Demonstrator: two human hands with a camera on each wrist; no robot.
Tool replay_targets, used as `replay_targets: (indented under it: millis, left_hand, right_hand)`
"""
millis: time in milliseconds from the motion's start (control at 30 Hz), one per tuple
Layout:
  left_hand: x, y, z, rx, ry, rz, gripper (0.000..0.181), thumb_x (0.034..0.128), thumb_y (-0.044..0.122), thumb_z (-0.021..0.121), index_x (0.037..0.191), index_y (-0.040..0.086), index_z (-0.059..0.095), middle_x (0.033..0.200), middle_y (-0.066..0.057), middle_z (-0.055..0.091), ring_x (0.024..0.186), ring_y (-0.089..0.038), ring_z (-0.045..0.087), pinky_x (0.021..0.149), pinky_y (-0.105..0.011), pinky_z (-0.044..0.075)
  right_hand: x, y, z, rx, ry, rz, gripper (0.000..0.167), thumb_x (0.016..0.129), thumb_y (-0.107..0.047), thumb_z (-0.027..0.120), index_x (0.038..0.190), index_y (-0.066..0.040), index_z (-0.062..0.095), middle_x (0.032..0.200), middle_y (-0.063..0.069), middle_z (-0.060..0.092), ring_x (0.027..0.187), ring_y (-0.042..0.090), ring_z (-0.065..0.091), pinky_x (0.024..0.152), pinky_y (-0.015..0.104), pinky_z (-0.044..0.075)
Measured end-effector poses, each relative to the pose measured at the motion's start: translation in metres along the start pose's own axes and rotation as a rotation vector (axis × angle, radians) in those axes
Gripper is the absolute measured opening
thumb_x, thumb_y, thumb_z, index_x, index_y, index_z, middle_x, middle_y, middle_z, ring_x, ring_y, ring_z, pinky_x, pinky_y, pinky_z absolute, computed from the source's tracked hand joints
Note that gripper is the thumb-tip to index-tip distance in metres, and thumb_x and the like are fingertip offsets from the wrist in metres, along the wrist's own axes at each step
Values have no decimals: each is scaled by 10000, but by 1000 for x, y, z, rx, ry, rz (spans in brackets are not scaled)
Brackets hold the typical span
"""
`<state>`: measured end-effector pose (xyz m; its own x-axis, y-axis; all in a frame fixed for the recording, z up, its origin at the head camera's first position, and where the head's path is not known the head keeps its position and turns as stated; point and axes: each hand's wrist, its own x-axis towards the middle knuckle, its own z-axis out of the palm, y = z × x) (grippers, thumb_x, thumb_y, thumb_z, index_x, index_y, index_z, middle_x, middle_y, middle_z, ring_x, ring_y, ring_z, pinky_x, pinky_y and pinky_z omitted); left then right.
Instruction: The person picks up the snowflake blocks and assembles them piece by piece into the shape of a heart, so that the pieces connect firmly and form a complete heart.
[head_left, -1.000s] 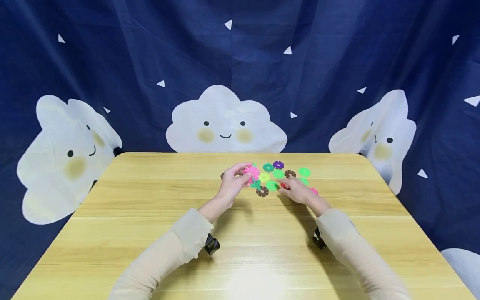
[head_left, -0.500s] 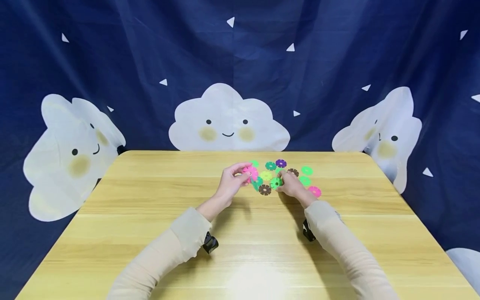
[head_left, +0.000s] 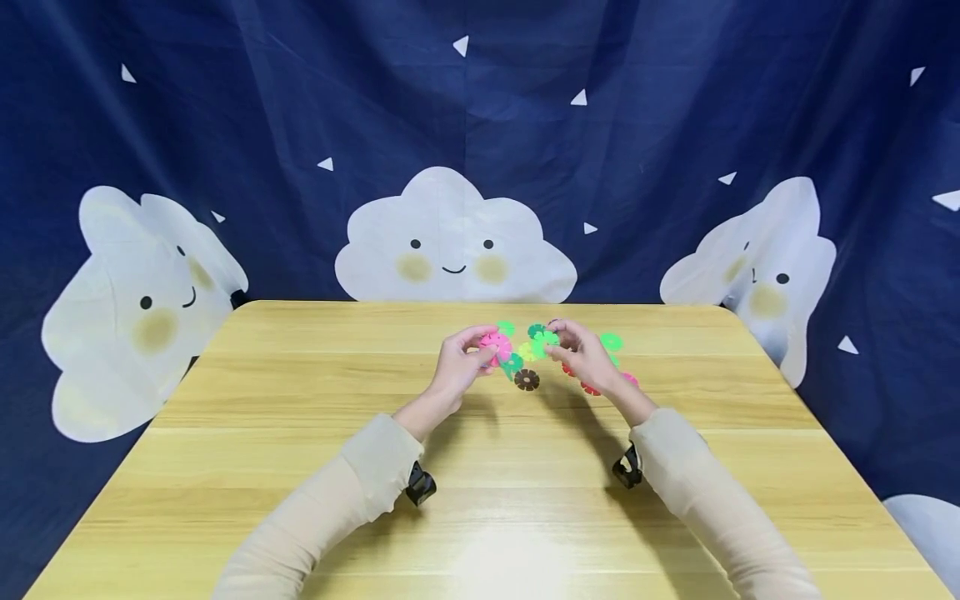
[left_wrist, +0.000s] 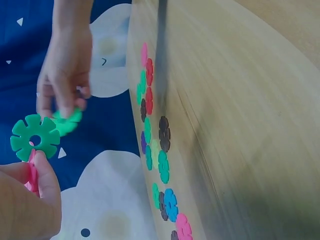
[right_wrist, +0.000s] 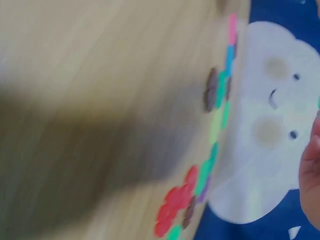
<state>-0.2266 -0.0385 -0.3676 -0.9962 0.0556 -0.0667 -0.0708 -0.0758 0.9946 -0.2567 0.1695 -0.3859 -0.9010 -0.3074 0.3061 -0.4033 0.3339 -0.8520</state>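
Observation:
My left hand (head_left: 461,372) pinches a pink flower-shaped plastic disc (head_left: 496,347) above the far part of the table. In the left wrist view, a green slotted disc (left_wrist: 35,138) stands joined to the top of that pink disc (left_wrist: 33,172), at an angle to it. Between the thumb and fingers of my right hand (head_left: 592,362) is a bright green flower disc (head_left: 544,343), raised and a short way right of the left hand's discs. It is blurred in the left wrist view. The right wrist view catches only an edge of a hand (right_wrist: 311,175).
Loose flower discs lie on the wooden table (head_left: 337,467) beneath the hands, including a brown disc (head_left: 527,380), a teal disc (head_left: 512,364) and a red disc (head_left: 591,388). A blue cloud-print curtain (head_left: 465,100) hangs behind the far edge.
My right hand reached down among the discs, took a bright green one and lifted it toward the left hand. The left hand stays nearly in place, keeping the pink disc.

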Motion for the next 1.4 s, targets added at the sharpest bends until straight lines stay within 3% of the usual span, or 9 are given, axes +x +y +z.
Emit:
replay_targets:
  millis: [133, 300, 533, 733, 967, 1167, 1400]
  left_hand:
    - [1, -1, -1, -10, 2, -2, 364, 832, -70, 569, 1188, 6, 572, 925, -80, 522, 639, -93, 561, 621, -222, 525]
    - [1, -1, -1, -12, -12, -7, 359, 830, -80, 566, 1180, -2, 577, 903, -70, 507, 623, -86, 558, 680, -287, 538]
    - [-1, 0, 0, -24, -46, -5, 355, 819, -71, 587, 1166, 0, 587, 848, -45, 517, 603, -91, 571, 649, -256, 534]
    - [-3, 2, 1, -28, -66, -9, 353, 831, -46, 589, 1179, 16, 585, 834, -39, 543, 604, -87, 577, 634, -243, 531]
    - [-5, 3, 3, -32, -91, -1, 361, 819, -53, 600, 1174, 9, 587, 838, -44, 559, 588, -91, 569, 614, -234, 523]
    - [-6, 2, 4, -63, -102, -11, 366, 813, -66, 597, 1173, 1, 585, 829, -60, 555, 576, -94, 560, 564, -190, 500]
    - [-7, 5, 5, -114, -144, -70, 363, 815, -87, 575, 1174, -35, 563, 819, -45, 540, 581, -89, 532, 544, -167, 481]
  right_hand:
    - [-8, -31, 3, 1, 47, -100, 178, 794, 133, 588, 957, 140, 516, 677, 275, 533, 528, 49, 455, 473, 177, 364]
    - [-13, -48, 8, -41, 62, -179, 123, 777, 149, 599, 877, 108, 539, 631, 211, 536, 530, 38, 455, 481, 178, 375]
    - [-8, -28, 12, -38, 99, -239, 123, 778, 114, 627, 868, 55, 567, 640, 114, 536, 607, 69, 524, 569, 192, 449]
    - [-14, -51, 12, -47, 118, -253, 117, 762, 157, 613, 846, 103, 550, 640, 168, 523, 606, 112, 545, 608, 177, 460]
    - [-15, -55, 14, -60, 102, -271, 110, 763, 155, 613, 833, 98, 550, 625, 161, 519, 600, 253, 564, 611, 200, 478]
    - [-15, -55, 15, -83, 104, -372, 126, 733, 177, 629, 803, 95, 564, 633, 176, 554, 599, 164, 564, 605, 206, 487]
    - [-15, -56, 11, -65, 59, -468, 177, 686, 248, 612, 720, 82, 562, 667, 185, 575, 611, 68, 503, 561, 201, 461]
